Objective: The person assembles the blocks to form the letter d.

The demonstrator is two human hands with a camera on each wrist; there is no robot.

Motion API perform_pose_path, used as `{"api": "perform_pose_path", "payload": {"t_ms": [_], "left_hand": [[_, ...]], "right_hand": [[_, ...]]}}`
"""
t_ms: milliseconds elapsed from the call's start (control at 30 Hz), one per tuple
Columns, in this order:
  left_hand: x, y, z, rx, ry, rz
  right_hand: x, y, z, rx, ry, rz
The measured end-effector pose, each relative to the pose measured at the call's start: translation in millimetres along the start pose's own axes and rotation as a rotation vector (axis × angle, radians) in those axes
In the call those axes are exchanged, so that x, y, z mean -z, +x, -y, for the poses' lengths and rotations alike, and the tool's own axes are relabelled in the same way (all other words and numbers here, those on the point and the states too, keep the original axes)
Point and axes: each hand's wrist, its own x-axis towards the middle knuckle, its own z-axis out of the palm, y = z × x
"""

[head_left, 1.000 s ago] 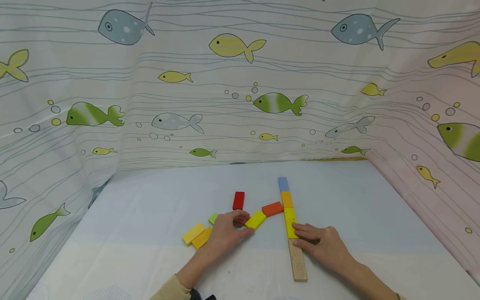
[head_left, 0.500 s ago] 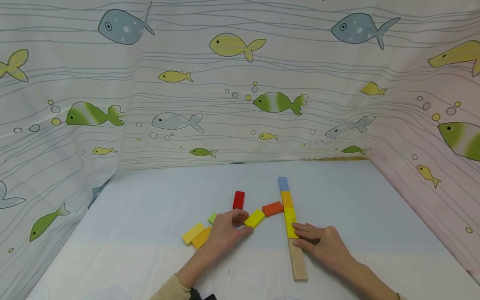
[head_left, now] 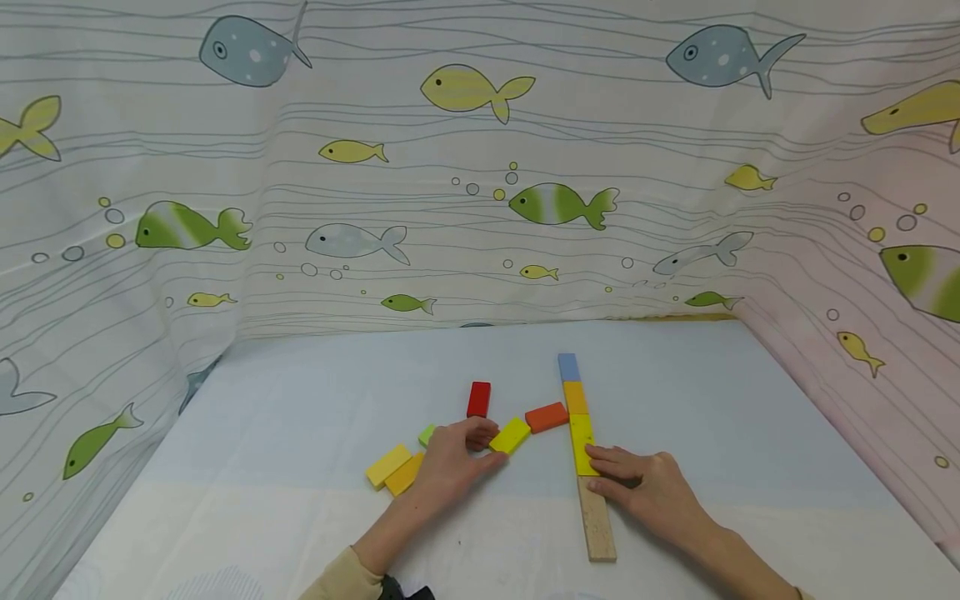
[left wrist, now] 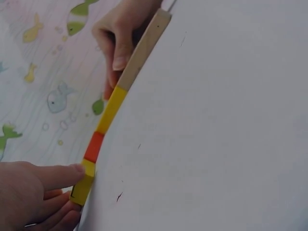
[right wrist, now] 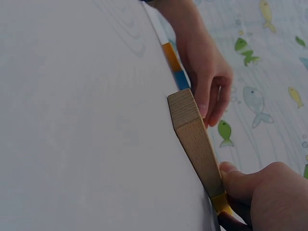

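Observation:
My left hand [head_left: 452, 457] pinches a yellow block [head_left: 511, 436] by its left end, thumb on the near side. That block meets or nearly meets an orange-red block [head_left: 547, 417], which slants to the long row. This row runs away from me: a plain wooden block [head_left: 597, 527], a yellow piece [head_left: 582, 442], an orange block [head_left: 575, 398] and a blue block [head_left: 568, 367]. My right hand [head_left: 651, 490] touches the row's right side, fingers at the yellow piece, thumb at the plain block. In the left wrist view, the thumb [left wrist: 65, 176] presses the held yellow block [left wrist: 85, 182].
A red block [head_left: 479, 399] lies just beyond the left hand. Left of that hand are a light yellow block [head_left: 388, 466], an orange-yellow block [head_left: 403, 475] and a green block [head_left: 426, 435], the last two partly hidden. A fish-printed cloth [head_left: 420, 192] hangs around the table [head_left: 300, 400].
The held yellow block has shifted very slightly up and left relative to the orange-red one. Both hands stay nearly still, and the row looks unchanged.

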Motion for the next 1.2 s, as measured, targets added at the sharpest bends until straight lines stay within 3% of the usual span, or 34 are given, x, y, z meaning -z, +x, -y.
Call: {"api": "perform_pose_path", "payload": {"t_ms": [333, 1200], "left_hand": [[1.6, 2.3, 4.2, -0.039, 0.032, 0.03], [4.1, 3.3, 4.5, -0.024, 0.026, 0.055]], "right_hand": [[-0.7, -0.2, -0.3, 0.006, 0.009, -0.012], [-0.8, -0.6, 0.3, -0.011, 0.012, -0.014]]}}
